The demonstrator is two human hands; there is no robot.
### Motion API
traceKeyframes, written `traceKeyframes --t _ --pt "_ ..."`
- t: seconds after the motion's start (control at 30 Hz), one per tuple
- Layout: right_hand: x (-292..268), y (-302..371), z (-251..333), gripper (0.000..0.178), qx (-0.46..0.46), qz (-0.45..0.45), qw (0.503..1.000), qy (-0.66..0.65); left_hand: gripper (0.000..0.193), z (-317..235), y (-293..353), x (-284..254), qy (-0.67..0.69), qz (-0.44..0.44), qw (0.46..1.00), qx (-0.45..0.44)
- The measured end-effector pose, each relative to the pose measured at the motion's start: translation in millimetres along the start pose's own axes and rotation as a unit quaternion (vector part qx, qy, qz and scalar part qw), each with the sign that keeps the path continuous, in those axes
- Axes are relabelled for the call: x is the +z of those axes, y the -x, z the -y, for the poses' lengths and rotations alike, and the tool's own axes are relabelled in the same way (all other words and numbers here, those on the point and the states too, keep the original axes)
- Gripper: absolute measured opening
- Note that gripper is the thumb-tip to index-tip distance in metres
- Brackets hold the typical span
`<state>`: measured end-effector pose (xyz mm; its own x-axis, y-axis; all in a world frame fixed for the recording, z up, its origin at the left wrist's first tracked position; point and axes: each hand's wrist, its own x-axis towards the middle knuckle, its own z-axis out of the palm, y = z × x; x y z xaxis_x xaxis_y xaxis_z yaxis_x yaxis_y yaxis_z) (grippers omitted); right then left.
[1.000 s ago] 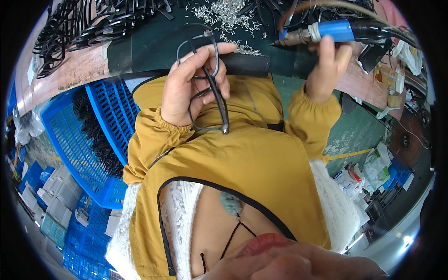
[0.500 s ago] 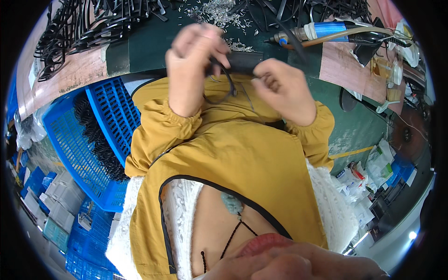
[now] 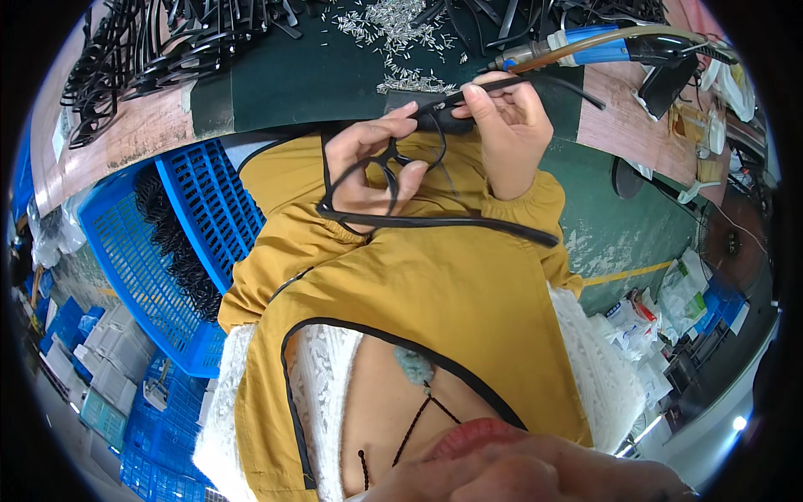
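Note:
My left hand (image 3: 360,151) is closed around the front of a black eyeglasses frame (image 3: 396,186), its fingers through and about the rims. One dark temple arm (image 3: 468,222) runs from the frame's near corner to the right, across my lap. With its thumb and fingers my right hand (image 3: 514,125) pinches a second black temple arm (image 3: 552,79), whose end meets the frame's far corner by my left fingertips. Whether it is fastened there I cannot tell. Just beyond my hands, small silver screw-like pins (image 3: 393,25) lie scattered on the dark green mat (image 3: 284,79).
A blue powered screwdriver (image 3: 590,48) with a brown hose lies at the right of the bench. Black temple arms and frames (image 3: 159,50) are heaped at the back left. Below on the left, a blue basket (image 3: 125,243) holds dark parts. A clear-plastic litter (image 3: 636,326) stands lower right.
My left hand has come down, and the glasses frame now shows clearly. My right hand has moved up and pinches a temple arm, against the frame's corner.

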<state>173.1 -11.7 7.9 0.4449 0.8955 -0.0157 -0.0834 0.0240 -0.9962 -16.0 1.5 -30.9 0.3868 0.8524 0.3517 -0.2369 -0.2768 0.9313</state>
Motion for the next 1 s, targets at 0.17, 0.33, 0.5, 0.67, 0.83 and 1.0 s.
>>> traceKeyframes --t 0.17,0.33,0.5,0.67,0.83,1.0 --pt "13.4 2.2 -0.8 0.009 -0.01 -0.014 0.998 0.059 0.056 10.7 5.3 15.7 -0.02 -0.104 0.992 0.067" --pt "14.8 10.9 -3.2 0.01 -0.035 -0.04 0.995 0.081 0.054 -0.5 -4.4 16.9 0.022 -0.081 0.996 0.009" --pt "-14.7 2.2 2.1 0.018 -0.185 0.126 0.947 0.229 0.03 -26.2 -14.6 9.6 0.069 -0.143 0.979 -0.129" --pt "-55.3 -16.1 1.8 0.038 -0.345 0.236 0.813 0.404 0.057 -42.9 -14.3 10.8 -0.213 0.07 0.974 -0.036" --pt "-49.7 -45.8 20.7 0.023 -0.29 -0.05 0.956 0.001 0.068 -48.4 -11.3 15.5 -0.246 0.098 0.962 -0.064" --pt "-8.9 -107.0 28.0 0.035 -0.221 -0.103 0.955 -0.171 0.06 -48.3 -11.3 14.0 -0.201 0.096 0.972 -0.079"
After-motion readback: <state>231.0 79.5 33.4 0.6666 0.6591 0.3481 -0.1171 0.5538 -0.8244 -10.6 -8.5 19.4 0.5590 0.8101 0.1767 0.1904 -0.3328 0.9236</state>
